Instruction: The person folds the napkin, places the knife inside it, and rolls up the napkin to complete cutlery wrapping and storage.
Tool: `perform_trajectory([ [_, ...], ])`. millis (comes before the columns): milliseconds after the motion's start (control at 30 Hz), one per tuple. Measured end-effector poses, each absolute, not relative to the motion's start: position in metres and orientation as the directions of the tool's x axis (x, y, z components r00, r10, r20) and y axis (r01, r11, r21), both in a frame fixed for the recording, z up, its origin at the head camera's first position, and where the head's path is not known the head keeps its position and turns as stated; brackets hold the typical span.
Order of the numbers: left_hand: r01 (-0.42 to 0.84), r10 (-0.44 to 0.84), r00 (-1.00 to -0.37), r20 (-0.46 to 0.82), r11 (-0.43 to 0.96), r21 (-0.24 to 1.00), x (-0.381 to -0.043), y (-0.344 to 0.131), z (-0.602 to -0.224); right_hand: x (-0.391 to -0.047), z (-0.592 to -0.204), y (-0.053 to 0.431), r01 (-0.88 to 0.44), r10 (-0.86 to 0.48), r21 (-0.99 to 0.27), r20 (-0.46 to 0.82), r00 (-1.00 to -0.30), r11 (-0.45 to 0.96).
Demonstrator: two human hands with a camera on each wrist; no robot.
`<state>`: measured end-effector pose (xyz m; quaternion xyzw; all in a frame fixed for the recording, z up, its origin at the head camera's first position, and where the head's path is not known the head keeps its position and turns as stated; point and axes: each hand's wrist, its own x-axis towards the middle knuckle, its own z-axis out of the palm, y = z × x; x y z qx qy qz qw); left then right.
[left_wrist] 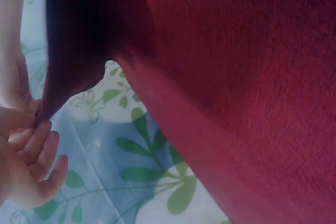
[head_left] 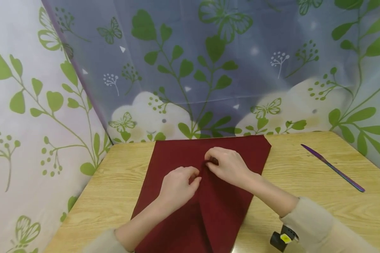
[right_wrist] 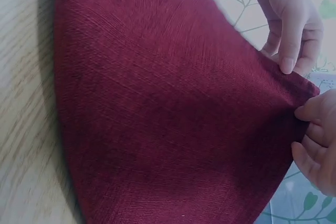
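A dark red cloth napkin (head_left: pixel 180 151) lies on the wooden table, with one flap raised and folded over toward its right side. My right hand (head_left: pixel 229 167) pinches the raised corner of this flap between thumb and fingers. Just left of it and a little nearer, my left hand (head_left: pixel 179 186) pinches the flap's edge close to the same corner. In the right wrist view, the left thumb lies on the cloth (right_wrist: pixel 173 93) near its tip, beside the right fingers. From the left wrist, the lifted cloth (left_wrist: pixel 226 77) hangs in a slope down from the fingers.
A table knife (head_left: pixel 334 168) with a purple-blue sheen lies on the wooden table (head_left: pixel 291 196), right of the napkin. Behind stands a patterned fabric backdrop (head_left: pixel 177 70) with leaves and butterflies. A small black device (head_left: pixel 282 239) sits by the right sleeve.
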<state>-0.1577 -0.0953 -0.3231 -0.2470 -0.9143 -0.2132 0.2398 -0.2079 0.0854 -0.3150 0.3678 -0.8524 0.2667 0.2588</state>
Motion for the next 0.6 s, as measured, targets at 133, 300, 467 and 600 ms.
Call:
perform_trajectory([
  [133,0.522,0.322,-0.781,0.535,0.806,0.278,-0.163,-0.093,-0.324,-0.209,-0.317,0.088,-0.76,-0.481,-0.223,0.658,-0.579,0.61],
  [300,0.498,0.294,-0.781,0.55,0.826,0.265,-0.178,-0.098,-0.322,-0.208,-0.326,0.095,-0.789,-0.532,-0.066,0.704,-0.47,0.611],
  [467,0.448,0.248,-0.816,0.523,0.842,0.3,-0.195,-0.107,-0.319,-0.2,-0.342,0.103,-0.876,-0.72,0.08,0.608,-0.335,0.476],
  [600,0.403,0.225,-0.85,0.476,0.86,0.313,-0.209,-0.115,-0.316,-0.191,-0.357,0.107,-0.927,-0.874,0.113,0.39,-0.29,0.358],
])
